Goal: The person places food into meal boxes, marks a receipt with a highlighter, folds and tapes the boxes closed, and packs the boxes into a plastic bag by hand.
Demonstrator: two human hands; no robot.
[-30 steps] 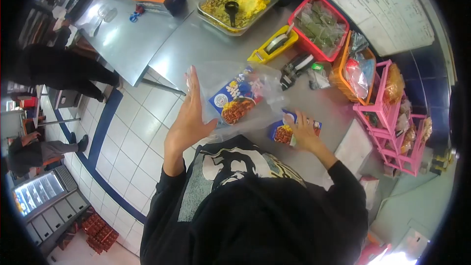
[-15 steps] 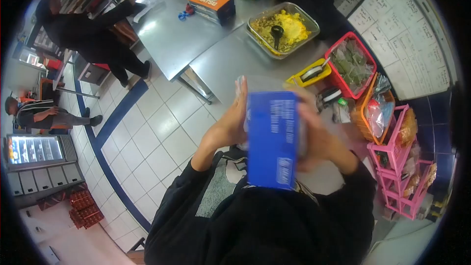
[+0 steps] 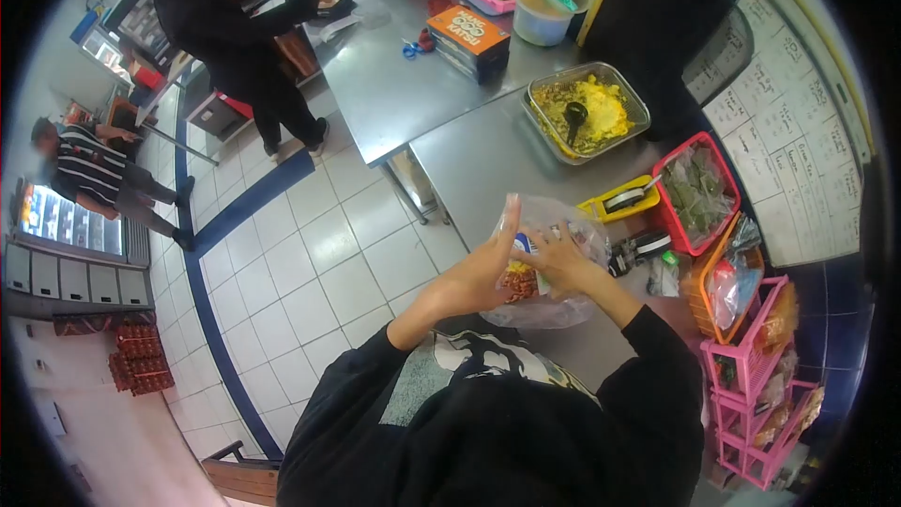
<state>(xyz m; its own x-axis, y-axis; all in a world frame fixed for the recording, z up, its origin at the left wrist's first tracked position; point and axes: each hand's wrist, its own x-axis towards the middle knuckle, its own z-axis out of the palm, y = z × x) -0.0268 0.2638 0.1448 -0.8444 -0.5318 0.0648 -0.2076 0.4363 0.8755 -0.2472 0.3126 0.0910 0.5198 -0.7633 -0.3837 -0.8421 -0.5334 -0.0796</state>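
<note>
In front of my chest a clear plastic bag lies around a package printed with blue at the top and a food picture in yellow and brown-red. My left hand stands on edge along the package's left side, fingers stretched out straight. Across the package's right side and top spreads my right hand, its fingers apart and touching it. My hands cover much of the package, and its lower part is hidden. Beyond them a clear tray holds yellow and greenish-brown food with a black scoop.
On the steel table are an orange-topped box, blue scissors and a white tub. To the right are a yellow tape dispenser, a red basket, an orange basket and pink racks. Two people stand left.
The blue box face seen upright between my hands is out of sight; a package with a food picture now shows lower, in clear plastic. My right hand has spread over it.
</note>
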